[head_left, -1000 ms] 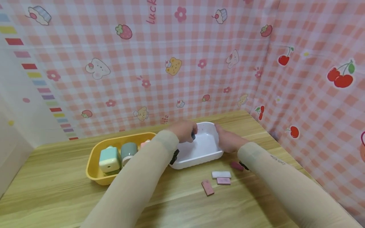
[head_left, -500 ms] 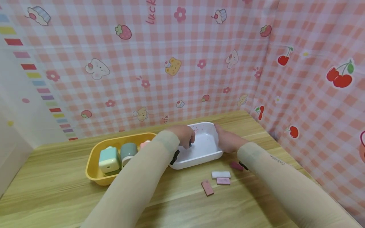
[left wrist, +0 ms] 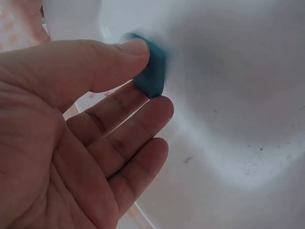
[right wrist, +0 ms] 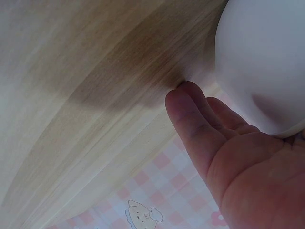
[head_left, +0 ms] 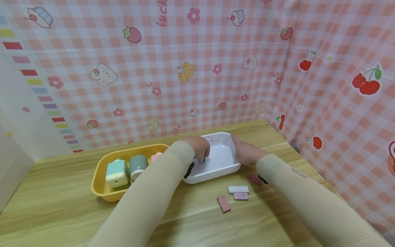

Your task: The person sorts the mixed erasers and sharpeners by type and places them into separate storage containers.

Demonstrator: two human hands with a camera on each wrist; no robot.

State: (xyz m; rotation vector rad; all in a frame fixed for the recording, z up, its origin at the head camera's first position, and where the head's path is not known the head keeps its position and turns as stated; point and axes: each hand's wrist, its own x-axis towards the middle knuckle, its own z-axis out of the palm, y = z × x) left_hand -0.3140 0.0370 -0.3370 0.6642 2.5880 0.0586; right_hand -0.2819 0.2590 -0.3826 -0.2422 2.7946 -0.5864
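Observation:
My left hand (head_left: 197, 146) is over the left part of a white tray (head_left: 222, 169). It pinches a small, flat teal block (left wrist: 153, 71) between thumb and fingers, low over the tray floor. The block is partly blurred in the left wrist view, and in the head view only a bit of it shows below the fingers. At the tray's right side, my right hand (head_left: 248, 152) lies along the outer wall. Its fingers (right wrist: 190, 112) reach out straight beside the white wall, just over the wooden table.
Left of the tray, a yellow basket (head_left: 100, 164) holds a mint-and-cream container (head_left: 118, 173), a grey-green one (head_left: 138, 165) and something pink (head_left: 155, 156). Small flat pieces lie in front: white (head_left: 238, 189), light pink (head_left: 241, 196), salmon (head_left: 223, 204), dark pink (head_left: 255, 179). A checked cloth (head_left: 166, 85) hangs behind.
My left hand has moved slightly left and down into the tray with the teal block, uncovering pink marks on the far wall. The right hand stays at the tray's side.

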